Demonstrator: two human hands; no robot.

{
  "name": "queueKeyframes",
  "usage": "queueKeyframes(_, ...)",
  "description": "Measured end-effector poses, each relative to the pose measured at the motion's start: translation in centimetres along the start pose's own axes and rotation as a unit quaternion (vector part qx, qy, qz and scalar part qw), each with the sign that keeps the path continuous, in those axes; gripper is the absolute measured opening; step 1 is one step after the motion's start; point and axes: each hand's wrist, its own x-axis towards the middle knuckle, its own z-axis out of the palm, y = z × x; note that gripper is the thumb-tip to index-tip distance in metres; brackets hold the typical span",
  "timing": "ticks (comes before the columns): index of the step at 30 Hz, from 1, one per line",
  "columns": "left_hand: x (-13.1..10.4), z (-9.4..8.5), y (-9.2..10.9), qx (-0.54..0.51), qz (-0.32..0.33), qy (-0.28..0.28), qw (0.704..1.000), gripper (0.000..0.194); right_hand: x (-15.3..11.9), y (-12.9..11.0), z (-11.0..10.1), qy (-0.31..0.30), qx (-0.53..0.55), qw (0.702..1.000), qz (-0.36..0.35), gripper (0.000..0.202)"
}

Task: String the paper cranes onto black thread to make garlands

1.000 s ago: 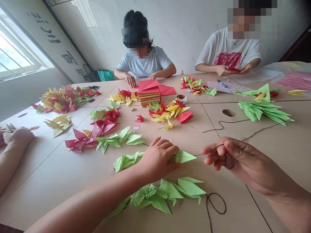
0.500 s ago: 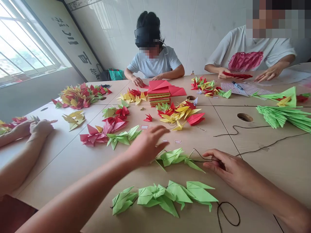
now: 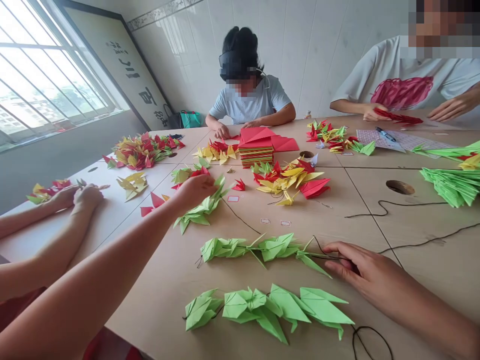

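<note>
My left hand (image 3: 198, 191) reaches across to the left of the table, fingers closed around the end of some green folded paper cranes (image 3: 200, 211). A thin black thread trails from that end toward the middle. At the right, my right hand (image 3: 358, 265) pinches the black string (image 3: 330, 257) of a green paper crane strand (image 3: 277, 247) lying before me. Closer to me rests a second green crane strand (image 3: 268, 310), with a loop of black string (image 3: 369, 340) at its right end.
Red and yellow cranes (image 3: 288, 180) lie mid-table beside a stack of coloured paper (image 3: 256, 154). A heap of mixed cranes (image 3: 138, 151) is at the far left. Co-workers' hands (image 3: 88, 196) work at left and across the table. A round hole (image 3: 400, 187) is at right.
My left hand has moved left and away from me, from above the middle strand to the green cranes, whose end is now raised. My right hand keeps its pinch. The view has shifted slightly.
</note>
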Motion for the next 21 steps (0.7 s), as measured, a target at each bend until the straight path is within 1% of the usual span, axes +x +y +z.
queueKeyframes(3,0.4,-1.6,1.1,-0.102,-0.028,0.018,0.994,0.024,0.1,0.2,0.1,-0.009,-0.003,1.000,0.005,0.032)
queueKeyframes(6,0.4,-2.4,2.1,-0.189,-0.050,0.016,0.981,0.021,0.1,0.4,0.2,-0.019,-0.009,1.000,0.000,0.034)
queueKeyframes(11,0.2,-2.1,3.5,-0.284,-0.078,-0.003,0.955,0.013,0.1,0.7,0.3,-0.020,-0.007,1.000,0.000,0.032)
queueKeyframes(14,-0.1,-1.6,4.9,-0.316,-0.091,-0.014,0.944,0.010,0.1,0.7,0.3,-0.046,0.000,0.999,0.019,0.030)
queueKeyframes(16,-0.2,-1.4,5.8,-0.327,-0.090,-0.029,0.940,0.011,0.2,0.6,0.2,-0.061,0.000,0.998,0.031,0.031)
queueKeyframes(17,-0.3,-1.2,6.1,-0.315,-0.079,-0.041,0.945,0.013,0.2,0.5,0.2,-0.065,-0.001,0.997,0.035,0.032)
queueKeyframes(19,-0.4,-0.8,6.5,-0.252,-0.038,-0.072,0.964,0.016,0.2,0.3,0.0,-0.072,-0.004,0.997,0.036,0.035)
queueKeyframes(21,-0.4,0.0,6.3,-0.172,0.002,-0.103,0.980,0.019,0.2,0.2,0.0,-0.077,-0.004,0.996,0.036,0.035)
